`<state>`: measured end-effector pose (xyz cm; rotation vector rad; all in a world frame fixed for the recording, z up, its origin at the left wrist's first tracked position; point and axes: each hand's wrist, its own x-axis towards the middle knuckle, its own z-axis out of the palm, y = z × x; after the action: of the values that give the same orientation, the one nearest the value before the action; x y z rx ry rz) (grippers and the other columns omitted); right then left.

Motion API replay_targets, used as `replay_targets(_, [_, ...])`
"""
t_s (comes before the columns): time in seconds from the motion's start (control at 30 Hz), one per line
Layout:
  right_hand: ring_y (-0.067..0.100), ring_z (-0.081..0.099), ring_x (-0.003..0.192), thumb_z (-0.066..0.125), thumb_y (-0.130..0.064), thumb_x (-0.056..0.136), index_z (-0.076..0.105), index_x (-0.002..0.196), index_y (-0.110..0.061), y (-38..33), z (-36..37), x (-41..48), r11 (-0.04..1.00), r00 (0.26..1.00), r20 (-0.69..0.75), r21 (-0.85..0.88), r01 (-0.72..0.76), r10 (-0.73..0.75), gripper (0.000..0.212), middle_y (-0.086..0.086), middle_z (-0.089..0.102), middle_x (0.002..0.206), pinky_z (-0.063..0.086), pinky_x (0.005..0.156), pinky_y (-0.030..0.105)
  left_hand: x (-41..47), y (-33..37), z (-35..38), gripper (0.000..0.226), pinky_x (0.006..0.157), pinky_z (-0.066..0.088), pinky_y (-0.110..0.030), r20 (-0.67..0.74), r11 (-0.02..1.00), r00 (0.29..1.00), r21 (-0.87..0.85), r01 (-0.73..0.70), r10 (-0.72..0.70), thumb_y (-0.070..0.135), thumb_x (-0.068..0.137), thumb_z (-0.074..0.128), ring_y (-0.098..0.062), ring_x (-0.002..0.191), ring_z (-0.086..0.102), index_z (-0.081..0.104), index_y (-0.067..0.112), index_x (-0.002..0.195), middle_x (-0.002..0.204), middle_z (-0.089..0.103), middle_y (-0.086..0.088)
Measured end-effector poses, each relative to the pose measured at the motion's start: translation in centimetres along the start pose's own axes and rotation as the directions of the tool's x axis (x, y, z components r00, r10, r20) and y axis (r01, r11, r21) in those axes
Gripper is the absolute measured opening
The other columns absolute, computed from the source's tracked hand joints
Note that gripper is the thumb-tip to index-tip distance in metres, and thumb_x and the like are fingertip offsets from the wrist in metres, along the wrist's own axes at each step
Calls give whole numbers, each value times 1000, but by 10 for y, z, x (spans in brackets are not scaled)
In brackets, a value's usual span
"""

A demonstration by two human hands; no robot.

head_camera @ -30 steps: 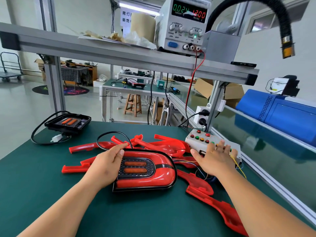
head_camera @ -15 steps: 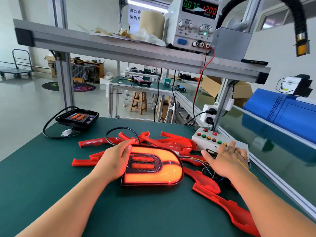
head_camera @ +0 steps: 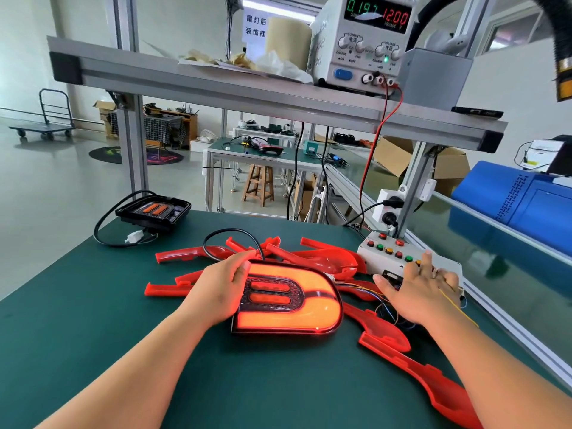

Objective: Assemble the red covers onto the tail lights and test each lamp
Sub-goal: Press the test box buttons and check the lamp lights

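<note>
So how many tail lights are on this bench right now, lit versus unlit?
Lit tail light, red cover fitted, left hand on its left edge: 1
Unlit tail light, black and bare, lying apart at far left: 1
Total: 2

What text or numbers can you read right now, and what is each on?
"0.197": green readout on the power supply.
"12.00", with "VOLTAGE" under it: red readout on the same unit.
"CURRENT", "VOLTAGE", "COARSE", "FINE", "GND": its knob panel.
"尾灯后 / 装饰框": paper sign behind the shelf.
Lit tail light and button box: nothing legible.
</note>
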<state>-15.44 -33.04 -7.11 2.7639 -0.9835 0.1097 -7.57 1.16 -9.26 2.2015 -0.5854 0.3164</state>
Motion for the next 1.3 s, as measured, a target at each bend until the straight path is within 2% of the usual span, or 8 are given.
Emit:
replay_targets(0.3, [39,23,143,-5,-84,77,24,150,-22,-2,0,-2,998,1000,-2,-54,28,-28,100,8,-7,164,13,106,43,-2,3,-1,39,91,33,-17,1,1000,1000,-10,10,-10,28,103,36,-15,124,51,51,23,139,134,59,1])
replay_targets(0.4, [41,22,143,-7,-85,74,23,149,-23,-4,-2,-1,998,1000,11,-51,27,-26,102,5,-5,165,14,106,44,-3,3,0,38,93,33,-17,1,999,1000,-41,23,-23,28,103,37,-17,125,51,51,22,138,132,60,-2])
replay_targets(0.53, [44,1,148,1,-85,79,12,155,-22,-10,-4,2,997,997,43,-26,67,-66,99,-3,-11,164,4,112,54,-3,3,1,38,90,32,-16,-2,998,999,-51,39,-40,29,103,38,-15,123,51,51,23,138,132,60,1])
replay_targets(0.63, [31,-12,150,7,-81,84,12,155,-20,-13,-3,7,986,984,50,2,168,-168,94,-5,-13,164,-4,115,54,-2,3,1,37,89,31,-14,-5,998,999,-51,39,-39,29,103,38,-12,120,51,51,25,138,132,60,3])
replay_targets(0.73, [18,-17,150,10,-78,88,14,155,-19,-15,-2,12,971,970,45,16,237,-237,89,-5,-9,164,-3,116,53,-3,4,0,38,91,31,-14,-3,998,999,-52,40,-40,29,103,38,-14,123,50,51,25,138,133,59,1])
replay_targets(0.83, [11,-21,148,9,-77,88,12,155,-19,-17,-3,15,966,964,50,15,259,-260,89,-6,-10,164,-4,116,51,-3,5,-1,38,91,31,-15,2,998,999,-51,42,-42,29,103,37,-16,124,50,50,24,139,133,59,-1])
replay_targets(1.17, [10,-18,149,10,-77,88,17,154,-20,-19,-4,14,967,967,39,22,253,-253,88,-7,-6,165,-2,117,51,-3,8,-2,38,91,29,-11,-1,1000,1000,-16,24,-24,25,103,38,-17,127,50,52,21,138,135,58,-3])
replay_targets(1.3, [11,-15,150,13,-78,88,13,155,-17,-20,-6,15,969,968,51,44,243,-245,91,-6,-4,165,0,118,51,-3,8,-3,38,92,28,-11,0,1000,1000,-10,20,-20,26,103,38,-17,128,49,51,20,139,136,57,-2])
